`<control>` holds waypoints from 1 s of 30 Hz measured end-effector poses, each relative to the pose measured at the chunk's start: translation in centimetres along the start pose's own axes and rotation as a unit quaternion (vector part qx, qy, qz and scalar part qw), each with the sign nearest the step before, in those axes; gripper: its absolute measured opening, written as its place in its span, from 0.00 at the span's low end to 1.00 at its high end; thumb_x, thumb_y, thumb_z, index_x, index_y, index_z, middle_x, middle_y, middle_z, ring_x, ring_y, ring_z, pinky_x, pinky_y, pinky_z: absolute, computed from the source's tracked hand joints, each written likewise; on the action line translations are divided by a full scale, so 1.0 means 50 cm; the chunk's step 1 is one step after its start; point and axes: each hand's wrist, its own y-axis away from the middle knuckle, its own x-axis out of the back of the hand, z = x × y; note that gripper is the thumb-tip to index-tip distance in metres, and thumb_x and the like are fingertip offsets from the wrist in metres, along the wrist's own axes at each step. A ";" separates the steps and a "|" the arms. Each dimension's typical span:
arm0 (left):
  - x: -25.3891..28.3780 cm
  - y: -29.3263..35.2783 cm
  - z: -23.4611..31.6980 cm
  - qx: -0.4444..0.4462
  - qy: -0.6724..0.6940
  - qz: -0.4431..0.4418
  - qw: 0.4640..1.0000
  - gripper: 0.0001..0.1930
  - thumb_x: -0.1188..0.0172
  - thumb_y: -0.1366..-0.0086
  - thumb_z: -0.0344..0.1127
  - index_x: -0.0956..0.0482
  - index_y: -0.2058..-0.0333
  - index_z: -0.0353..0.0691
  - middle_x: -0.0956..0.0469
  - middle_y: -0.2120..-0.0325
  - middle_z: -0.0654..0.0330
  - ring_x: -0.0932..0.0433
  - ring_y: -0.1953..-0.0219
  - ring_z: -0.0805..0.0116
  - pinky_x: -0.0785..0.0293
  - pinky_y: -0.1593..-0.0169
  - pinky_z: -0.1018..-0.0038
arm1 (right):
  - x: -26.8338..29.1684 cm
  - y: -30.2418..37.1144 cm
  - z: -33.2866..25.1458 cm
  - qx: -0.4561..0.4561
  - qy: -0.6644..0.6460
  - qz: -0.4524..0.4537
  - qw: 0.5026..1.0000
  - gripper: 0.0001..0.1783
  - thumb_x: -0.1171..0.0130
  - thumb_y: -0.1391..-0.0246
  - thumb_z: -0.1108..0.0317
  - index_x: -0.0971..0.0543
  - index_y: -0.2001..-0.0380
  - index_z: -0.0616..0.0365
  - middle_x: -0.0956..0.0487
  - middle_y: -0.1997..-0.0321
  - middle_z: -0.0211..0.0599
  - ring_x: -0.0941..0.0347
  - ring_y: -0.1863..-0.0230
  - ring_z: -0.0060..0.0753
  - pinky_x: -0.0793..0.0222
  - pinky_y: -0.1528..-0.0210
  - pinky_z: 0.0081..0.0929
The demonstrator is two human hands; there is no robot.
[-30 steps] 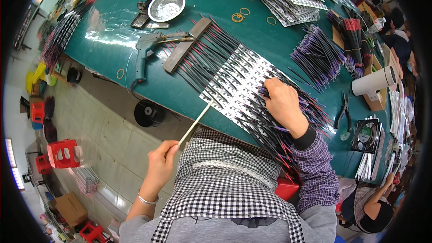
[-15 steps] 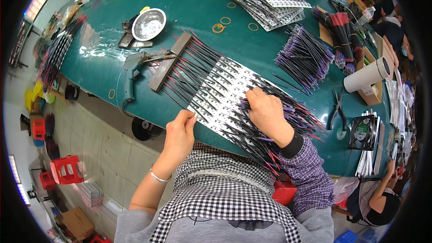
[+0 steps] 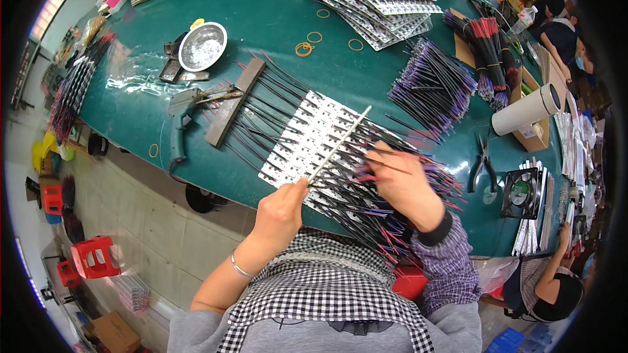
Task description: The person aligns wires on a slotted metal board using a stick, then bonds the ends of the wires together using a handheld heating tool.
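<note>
A white panel (image 3: 288, 150) with rows of small dark parts and black wires lies slantwise in front of me. A thin pale strip (image 3: 343, 138) crosses it, its near end pinched in the closed fingers of my left hand (image 3: 281, 216). My right hand (image 3: 407, 189) is blurred by motion over the loose red, purple and black wires (image 3: 366, 212) on the panel's right part; its curled fingers appear closed on some of them. A brown bar (image 3: 235, 102) rests across the wires beyond the panel's left edge. Beside the bar lies a teal gun-shaped tool (image 3: 176, 127).
A metal bowl (image 3: 203, 47) stands at the upper left. Stacked wired panels (image 3: 386, 0) lie at the back, near rubber bands (image 3: 304, 49). To the right are a wire bundle (image 3: 435, 88), a white cylinder (image 3: 526, 110), pliers (image 3: 483, 167) and a small fan (image 3: 522, 193). A co-worker (image 3: 549, 284) sits at lower right.
My left hand has left the panel's near corner, moved right and now holds the pale strip across the panel. My right hand has shifted slightly right and down among the wires.
</note>
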 end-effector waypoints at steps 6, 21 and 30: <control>0.006 0.011 0.012 -0.131 -0.140 -0.127 0.973 0.27 0.40 0.46 0.21 0.28 0.45 0.16 0.24 0.70 0.51 0.23 0.73 0.62 0.24 0.74 0.73 | 0.239 0.045 -0.086 -0.293 0.113 -0.028 0.949 0.18 0.43 0.61 0.87 0.22 0.63 0.62 0.23 0.66 0.49 0.23 0.65 0.57 0.29 0.63 0.46; -0.072 0.012 0.082 -0.238 -0.190 -0.149 0.941 0.30 0.43 0.49 0.25 0.28 0.48 0.09 0.25 0.69 0.47 0.23 0.70 0.63 0.25 0.74 0.77 | -0.114 -0.371 -0.007 -0.223 0.300 0.039 0.927 0.09 0.39 0.50 0.74 0.19 0.64 0.64 0.28 0.59 0.40 0.21 0.59 0.39 0.18 0.68 0.34; 0.159 -0.038 -0.002 -0.111 0.072 -0.315 0.940 0.30 0.42 0.49 0.23 0.25 0.44 0.25 0.23 0.66 0.55 0.21 0.69 0.61 0.22 0.68 0.70 | -0.151 -0.230 0.076 -0.221 0.287 0.168 0.917 0.18 0.40 0.49 0.79 0.20 0.52 0.68 0.31 0.64 0.36 0.28 0.63 0.37 0.25 0.69 0.29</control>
